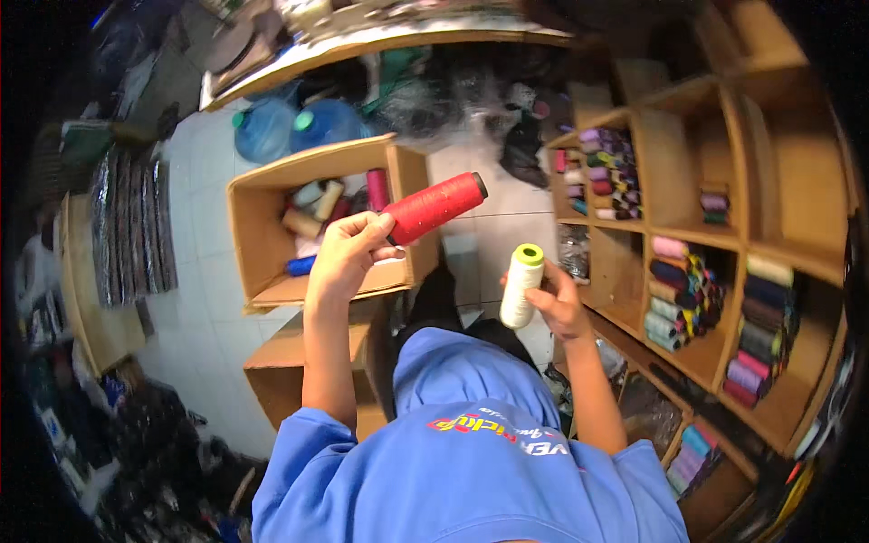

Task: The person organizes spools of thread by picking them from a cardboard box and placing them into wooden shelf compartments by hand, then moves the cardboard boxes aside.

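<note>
My left hand (355,249) grips a red thread cone (436,208) by its near end. The cone slants up to the right, its dark tip at the far end, above the right edge of an open cardboard box (258,195). In my right hand (559,306) is a white thread cone (520,294) with a yellow-green top, nearly upright, thumb against its side. Inside the box lie several loose spools, among them a beige spool (328,201), a dark pink spool (377,190) and a blue spool (300,266).
At the right stands a wooden cubby shelf (738,244) with stacked thread spools (683,290) in several compartments. Blue water jugs (326,125) sit behind the box, under a table (389,41). Another cardboard box (303,348) is below the first. Dark bundles (136,226) lie at the left.
</note>
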`<state>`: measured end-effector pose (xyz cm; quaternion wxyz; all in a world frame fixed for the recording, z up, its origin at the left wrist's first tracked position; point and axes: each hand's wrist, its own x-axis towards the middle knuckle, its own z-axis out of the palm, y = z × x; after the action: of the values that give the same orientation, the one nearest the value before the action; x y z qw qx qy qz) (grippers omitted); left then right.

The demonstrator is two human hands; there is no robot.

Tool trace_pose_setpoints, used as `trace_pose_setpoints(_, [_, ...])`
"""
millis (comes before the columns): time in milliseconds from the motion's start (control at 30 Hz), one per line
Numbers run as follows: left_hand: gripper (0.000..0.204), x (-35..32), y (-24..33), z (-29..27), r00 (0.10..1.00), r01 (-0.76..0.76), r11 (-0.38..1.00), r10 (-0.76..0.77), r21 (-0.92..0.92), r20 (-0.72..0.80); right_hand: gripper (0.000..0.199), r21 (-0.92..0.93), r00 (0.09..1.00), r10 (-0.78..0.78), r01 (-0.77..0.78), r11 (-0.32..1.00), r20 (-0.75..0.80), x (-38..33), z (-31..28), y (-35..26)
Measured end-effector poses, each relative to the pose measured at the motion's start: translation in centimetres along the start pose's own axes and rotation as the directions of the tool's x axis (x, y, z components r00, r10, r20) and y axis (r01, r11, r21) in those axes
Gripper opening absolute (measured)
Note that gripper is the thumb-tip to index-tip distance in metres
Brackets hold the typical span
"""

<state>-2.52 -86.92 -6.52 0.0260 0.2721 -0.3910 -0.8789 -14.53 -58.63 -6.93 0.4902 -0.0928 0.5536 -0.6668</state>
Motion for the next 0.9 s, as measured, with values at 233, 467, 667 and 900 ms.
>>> trace_pose_setpoints(233, [0.041,-2.4,-11.3,19.1,0.937,0.164,0.986,-0.163,0.021,0.310,0.047,-0.050,0.832,-0.319,0.334,0.941,-0.453,-21.2,-6.9,3.9])
trace_pose_setpoints(467, [0.040,-9.1,-27.1,32.0,0.648,0.397,0.873,-0.485,0.283,0.587,0.049,-0.275,0.234,-0.345,0.284,0.918,-0.909,-45.9,-9.3,9.2])
trace_pose_setpoints(667, [0.037,-13.7,-34.4,38.7,0.477,0.382,0.738,-0.673,0.557,0.565,0.045,-0.467,-0.442,-0.358,0.164,0.869,-0.822,-59.0,-11.6,13.8])
trace_pose_setpoints(900, [0.036,-14.7,-35.0,41.0,0.522,0.235,0.743,-0.641,0.627,0.563,0.041,-0.526,-0.678,-0.432,-0.078,0.847,-0.595,-60.9,-19.0,13.7])
